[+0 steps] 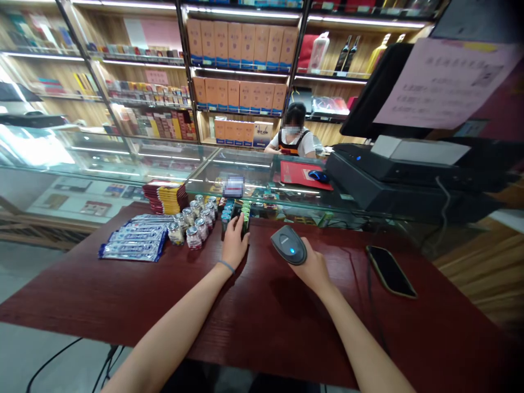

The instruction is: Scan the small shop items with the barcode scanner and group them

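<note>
My right hand (pixel 314 268) is wrapped round the handle of a dark grey barcode scanner (pixel 289 244), held above the table with its blue light on. My left hand (pixel 234 243) reaches forward over rows of small cylindrical containers, with the thumb apart from the fingers. Its fingertips lie at dark items between a row of blue-topped containers (pixel 225 217) and a row of green-topped containers (pixel 246 209). Whatever lies under the fingers is partly hidden. Left of that hand stand several small silver-lidded jars (pixel 194 236), beside blue-and-white packets (pixel 137 238) laid in an overlapping row.
Red and yellow packs (pixel 170 199) are stacked behind the packets. A phone (pixel 392 271) lies at the right of the dark red table (pixel 262 322). Beyond is a glass counter (pixel 257 164) with a monitor (pixel 376 90) and mouse (pixel 318 176). A person (pixel 295 139) sits behind it.
</note>
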### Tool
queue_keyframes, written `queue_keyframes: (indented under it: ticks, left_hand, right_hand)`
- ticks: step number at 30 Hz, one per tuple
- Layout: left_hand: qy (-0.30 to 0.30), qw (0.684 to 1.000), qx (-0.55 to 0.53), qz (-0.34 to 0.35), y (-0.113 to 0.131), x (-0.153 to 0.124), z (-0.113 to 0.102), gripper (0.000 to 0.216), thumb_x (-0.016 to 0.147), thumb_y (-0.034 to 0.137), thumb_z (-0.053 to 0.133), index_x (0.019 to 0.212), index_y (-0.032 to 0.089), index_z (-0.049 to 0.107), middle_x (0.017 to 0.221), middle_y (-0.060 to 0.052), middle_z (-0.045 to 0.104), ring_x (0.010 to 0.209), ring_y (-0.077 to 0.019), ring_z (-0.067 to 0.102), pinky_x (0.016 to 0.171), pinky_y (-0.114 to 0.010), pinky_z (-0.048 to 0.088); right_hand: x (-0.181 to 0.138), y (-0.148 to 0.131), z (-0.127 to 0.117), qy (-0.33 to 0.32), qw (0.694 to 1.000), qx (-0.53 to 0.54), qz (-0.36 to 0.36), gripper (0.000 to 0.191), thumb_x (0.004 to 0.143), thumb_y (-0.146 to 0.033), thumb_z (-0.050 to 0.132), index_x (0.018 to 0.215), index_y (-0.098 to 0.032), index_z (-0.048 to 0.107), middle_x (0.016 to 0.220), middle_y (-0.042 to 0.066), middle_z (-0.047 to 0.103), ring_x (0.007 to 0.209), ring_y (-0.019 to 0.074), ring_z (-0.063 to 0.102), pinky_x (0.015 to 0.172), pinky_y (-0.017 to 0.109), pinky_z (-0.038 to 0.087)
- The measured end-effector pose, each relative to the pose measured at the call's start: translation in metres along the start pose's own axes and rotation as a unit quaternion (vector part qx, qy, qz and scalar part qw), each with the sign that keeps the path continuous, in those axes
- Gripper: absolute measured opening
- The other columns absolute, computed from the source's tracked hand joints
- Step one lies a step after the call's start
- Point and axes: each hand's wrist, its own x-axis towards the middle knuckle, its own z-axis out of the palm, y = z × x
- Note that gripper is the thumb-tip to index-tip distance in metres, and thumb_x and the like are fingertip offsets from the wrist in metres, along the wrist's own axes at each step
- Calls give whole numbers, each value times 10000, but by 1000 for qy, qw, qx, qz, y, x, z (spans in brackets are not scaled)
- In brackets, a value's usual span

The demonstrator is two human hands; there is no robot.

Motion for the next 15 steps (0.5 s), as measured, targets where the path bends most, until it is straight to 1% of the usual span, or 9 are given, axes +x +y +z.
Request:
queue_keyframes:
  ticks: [2, 4, 7, 11, 13, 15]
  left_hand:
    - [-14, 1000, -1, -6, 1, -1, 0, 668, 882, 106, 591, 1516, 228, 420, 1401, -158, 479, 1334, -306, 473, 1133, -484, 414]
    - [-14, 1000, -13, -9, 0, -1, 0, 598, 895, 96, 563, 1473, 209, 459, 1333, -152, 528, 1264, -283, 523, 1105, -465, 438]
    - [15, 999, -31, 2, -3, -1, 1, 441, 896, 89, 554, 1327, 187, 545, 1211, -136, 576, 1173, -265, 559, 1059, -451, 460]
    - [44, 998, -46, 21, -7, -1, 5, 286, 889, 109, 583, 1163, 192, 579, 1111, -115, 588, 1117, -264, 563, 1023, -453, 459]
    - [46, 996, -72, 17, -7, -1, 5, 254, 886, 133, 605, 1131, 197, 582, 1096, -104, 591, 1104, -259, 561, 1018, -451, 452]
    - [49, 990, -130, -7, -5, 0, 4, 263, 878, 170, 639, 1133, 198, 585, 1120, -97, 591, 1087, -243, 562, 1005, -425, 456]
  right_hand:
    - [0, 1, 1, -3, 1000, 2, -7, 313, 784, -341, 633, 1070, -263, 532, 739, 36, 758, 695, 323, 768, 561, 283, 430]
    - [-1, 2, 1, -7, 1000, 7, -13, 324, 782, -335, 636, 1077, -259, 525, 750, 36, 758, 698, 320, 768, 566, 282, 431]
    - [-2, 2, 1, -13, 1000, 6, -22, 340, 771, -322, 638, 1086, -255, 527, 754, 33, 755, 697, 320, 769, 559, 279, 426]
    - [-2, 2, 1, -14, 1000, 3, -22, 342, 760, -313, 644, 1083, -261, 543, 753, 33, 761, 681, 303, 765, 544, 267, 430]
    - [-2, 2, 0, -15, 1000, 7, -20, 341, 759, -317, 651, 1079, -260, 550, 743, 34, 762, 678, 304, 765, 545, 268, 439]
    - [-2, 3, -2, -13, 1000, 13, -19, 361, 764, -325, 653, 1103, -255, 549, 757, 40, 766, 695, 312, 770, 558, 276, 457]
